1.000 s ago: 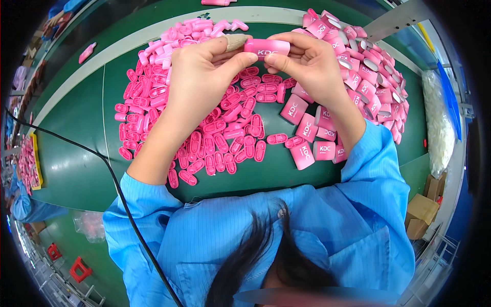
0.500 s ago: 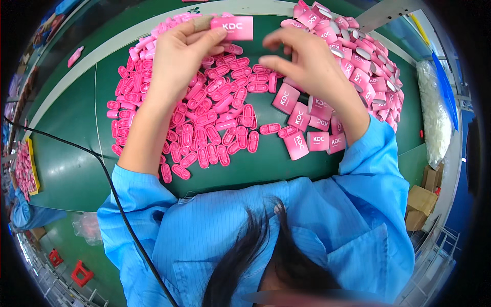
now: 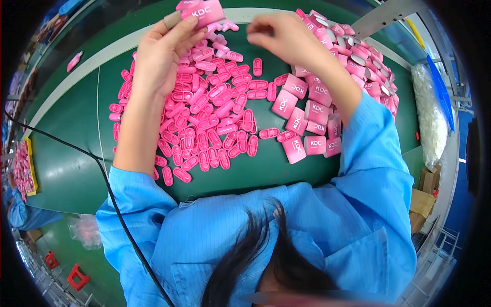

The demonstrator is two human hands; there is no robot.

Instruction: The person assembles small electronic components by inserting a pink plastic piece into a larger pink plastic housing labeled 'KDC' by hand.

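My left hand (image 3: 169, 48) is raised at the far side of the table, thumb and fingers closed on a pink casing (image 3: 208, 14) with pale printing. Another pink piece (image 3: 187, 4) shows just behind that casing, partly cut by the picture's edge. Below this hand spreads a heap of small pink oval caps (image 3: 207, 120), many with their hollow side up. To the right, my right hand (image 3: 281, 35) hovers with its fingers loosely bent and apart, slightly blurred, and nothing visible in them. Its forearm passes over a pile of pink casings (image 3: 317, 110).
Paler pink pieces (image 3: 230, 25) lie at the far edge of the caps. A metal post (image 3: 381, 20) stands beyond the casings. At right hangs a clear bag of whitish material (image 3: 432, 117). A black cable (image 3: 105, 171) runs down at left, near a yellow-edged tray (image 3: 31, 169).
My left hand has moved away and to the left with the casing, which is now tilted. My right hand has also moved farther away and left, its fingers more bent.
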